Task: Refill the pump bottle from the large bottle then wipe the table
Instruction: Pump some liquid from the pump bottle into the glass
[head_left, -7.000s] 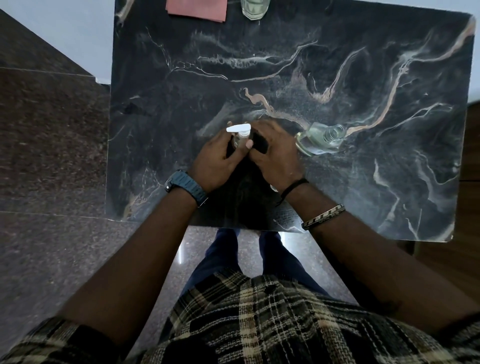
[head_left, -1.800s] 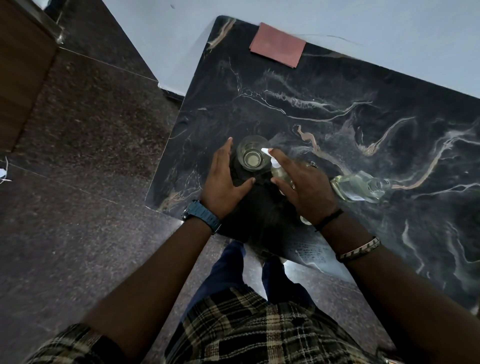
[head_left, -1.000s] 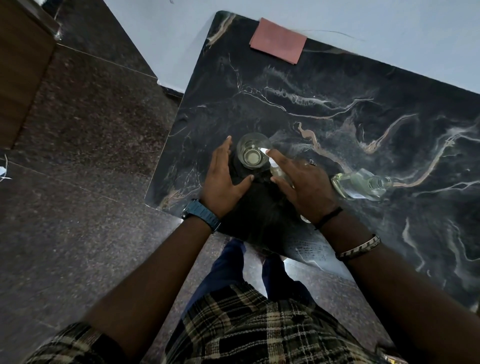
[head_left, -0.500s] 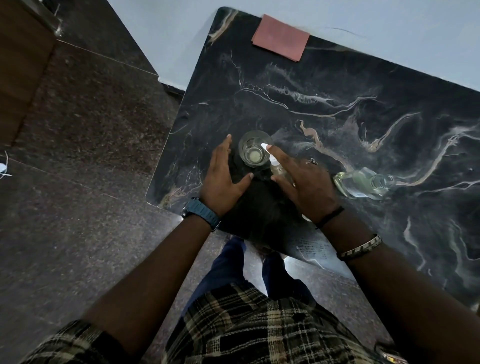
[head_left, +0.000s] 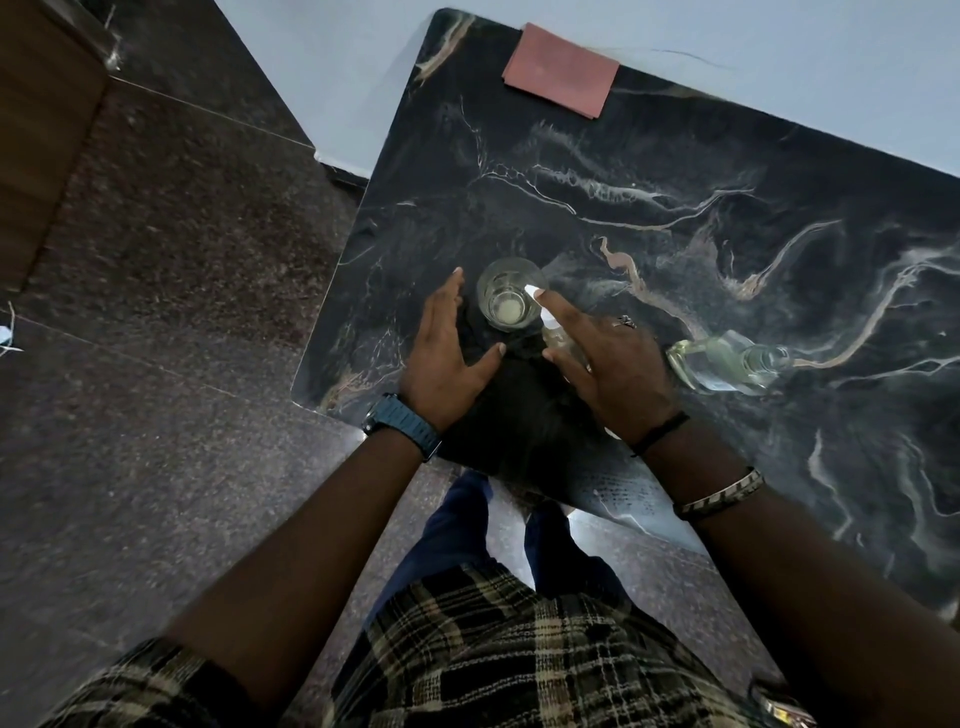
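Glass (head_left: 508, 294) hemmed between hands – large bottle (head_left: 727, 364) blocks right; cloth (head_left: 561, 70) far corner.

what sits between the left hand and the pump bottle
In the head view, a clear glass stands between the left hand and the pump bottle.

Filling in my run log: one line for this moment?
right hand: grips pump bottle, nozzle over glass | left hand: open beside glass | large bottle: lying | cloth: untouched

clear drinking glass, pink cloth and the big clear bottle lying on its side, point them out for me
clear drinking glass (head_left: 508, 294), head view, on its inner bottom.
pink square cloth (head_left: 561, 70), head view, on the middle of its flat face.
large clear bottle lying on its side (head_left: 719, 361), head view, on its body.
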